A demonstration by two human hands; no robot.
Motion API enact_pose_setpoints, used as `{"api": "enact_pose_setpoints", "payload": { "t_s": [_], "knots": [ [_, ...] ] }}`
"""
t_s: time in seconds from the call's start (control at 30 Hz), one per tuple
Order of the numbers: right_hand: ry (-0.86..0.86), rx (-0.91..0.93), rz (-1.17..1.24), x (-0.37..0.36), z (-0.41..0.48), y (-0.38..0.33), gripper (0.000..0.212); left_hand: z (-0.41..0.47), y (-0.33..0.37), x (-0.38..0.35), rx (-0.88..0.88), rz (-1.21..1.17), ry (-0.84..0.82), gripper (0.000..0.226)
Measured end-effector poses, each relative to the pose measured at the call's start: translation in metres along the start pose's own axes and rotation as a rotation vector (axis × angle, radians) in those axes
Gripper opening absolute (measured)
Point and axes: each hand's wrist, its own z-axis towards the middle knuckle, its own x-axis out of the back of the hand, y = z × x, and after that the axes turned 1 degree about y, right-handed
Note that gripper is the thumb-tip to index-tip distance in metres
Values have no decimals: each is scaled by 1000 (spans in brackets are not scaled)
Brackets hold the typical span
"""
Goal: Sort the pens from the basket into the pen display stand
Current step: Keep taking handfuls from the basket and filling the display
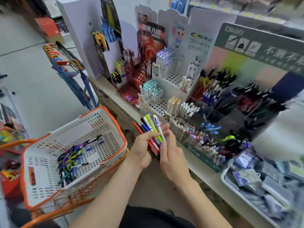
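Observation:
My left hand (144, 148) grips a bundle of pens (150, 127), red, blue, green and white, fanned upward. My right hand (171, 153) pinches the white pen (159, 129) at the right side of that bundle. A white basket with an orange rim (113, 117) sits to the left, and several loose pens (74, 157) lie on its bottom. The pen display stand (166, 106) rises just beyond my hands on the shelf, its perforated tiers filled with white, teal and gold-capped pens.
Dark compartments of black, blue and red pens (230, 96) stand to the right of the stand. A low box of pastel pens (205, 145) and a grey tray of packets (263, 191) lie along the shelf. Umbrellas (65, 66) hang at the left.

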Motion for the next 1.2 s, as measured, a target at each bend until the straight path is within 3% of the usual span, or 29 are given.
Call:
{"api": "enact_pose_setpoints", "payload": {
  "t_s": [0.1, 0.2, 0.3, 0.4, 0.57, 0.7, 0.8, 0.87, 1.0, 1.2],
  "knots": [
    [-30, -52, -158, 23, -6, 16, 56, 8, -22, -16, 57, -70, 18, 39],
    [-47, -97, -312, 48, -12, 25, 58, 14, -38, -35, 96, -32, 62, 32],
    [109, -146, -318, 71, -14, 33, 53, 16, -50, -49, 124, 90, 65, 30],
    [261, -107, -113, 88, -6, 50, 48, 10, -57, -64, 177, 173, -29, 34],
    [149, -232, 346, 106, 12, 58, 50, 13, -61, -70, 213, 321, -209, 37],
    [52, -393, 685, 123, 18, 51, 29, 11, -64, -68, 266, 344, -309, 34],
    [76, -426, 728, 128, 18, 53, 21, 11, -64, -67, 313, 342, -410, 37],
    [118, -465, 779, 129, 21, 57, 18, 10, -63, -67, 321, 376, -380, 43],
    [304, -500, 859, 123, 26, 64, 20, 12, -65, -67, 358, 427, -336, 50],
    [777, -220, 746, 136, 31, 53, 21, 19, -65, -63, 465, 462, -468, 37]
  ]
}}
